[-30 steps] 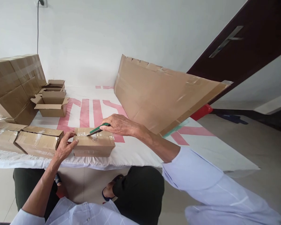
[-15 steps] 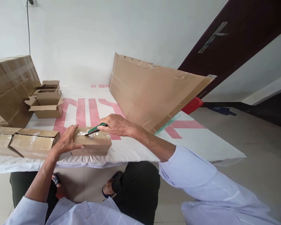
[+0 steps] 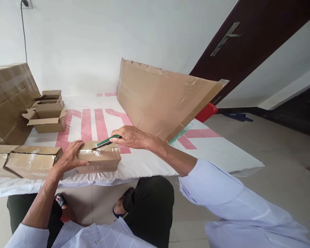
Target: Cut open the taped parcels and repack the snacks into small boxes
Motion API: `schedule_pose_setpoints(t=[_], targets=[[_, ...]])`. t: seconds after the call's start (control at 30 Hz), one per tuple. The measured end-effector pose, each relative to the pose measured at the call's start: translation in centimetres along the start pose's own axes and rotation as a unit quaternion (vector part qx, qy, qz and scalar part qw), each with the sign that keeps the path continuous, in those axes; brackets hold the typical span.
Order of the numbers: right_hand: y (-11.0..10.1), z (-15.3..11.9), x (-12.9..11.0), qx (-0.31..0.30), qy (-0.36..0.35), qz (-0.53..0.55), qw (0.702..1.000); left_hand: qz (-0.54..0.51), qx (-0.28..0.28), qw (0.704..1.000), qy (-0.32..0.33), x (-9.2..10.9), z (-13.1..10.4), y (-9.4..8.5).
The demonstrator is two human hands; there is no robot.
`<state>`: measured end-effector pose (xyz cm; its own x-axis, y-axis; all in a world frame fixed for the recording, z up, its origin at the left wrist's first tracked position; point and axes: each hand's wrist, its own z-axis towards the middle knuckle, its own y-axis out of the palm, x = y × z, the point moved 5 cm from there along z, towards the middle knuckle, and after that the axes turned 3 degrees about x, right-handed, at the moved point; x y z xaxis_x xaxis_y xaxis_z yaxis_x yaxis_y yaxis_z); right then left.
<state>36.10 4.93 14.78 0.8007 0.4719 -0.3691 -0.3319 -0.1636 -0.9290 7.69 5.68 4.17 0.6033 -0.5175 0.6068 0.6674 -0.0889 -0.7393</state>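
A small brown cardboard box (image 3: 99,161) lies at the table's front edge, with clear tape along its top. My left hand (image 3: 71,156) grips its left end, thumb on the near side and fingers over the top. In my right hand (image 3: 130,137) is a green utility knife (image 3: 107,141), held at a slant with the blade end pointing left and down. The tip meets the taped seam near the middle of the top; how deep it goes cannot be seen.
Two taped boxes (image 3: 32,162) stand to the left along the front edge. Open small boxes (image 3: 49,120) sit behind them beside a large carton (image 3: 11,100). A big cardboard sheet (image 3: 165,96) leans at the right rear. A red object (image 3: 206,112) shows behind it.
The camera view has shifted slightly, so the scene sits a little further left. Both hands keep their hold, and the knife tip stays at about the same spot on the box.
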Motion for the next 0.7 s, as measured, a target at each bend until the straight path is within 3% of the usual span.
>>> schedule_pose_setpoints(t=[0.17, 0.37, 0.7], targets=[[-1.0, -1.6, 1.8, 0.024, -0.003, 0.017, 1.000, 0.002, 0.002, 1.000, 0.002, 0.0, -0.2, -0.2], [-0.4, -2.5, 3.1, 0.026, 0.006, 0.030, 0.999, 0.006, -0.004, 1.000, 0.004, 0.1, -0.2, -0.1], [1.1, -1.2, 0.8, 0.012, 0.010, 0.008, 1.000, 0.017, -0.011, 1.000, 0.002, 0.7, 0.1, -0.2]])
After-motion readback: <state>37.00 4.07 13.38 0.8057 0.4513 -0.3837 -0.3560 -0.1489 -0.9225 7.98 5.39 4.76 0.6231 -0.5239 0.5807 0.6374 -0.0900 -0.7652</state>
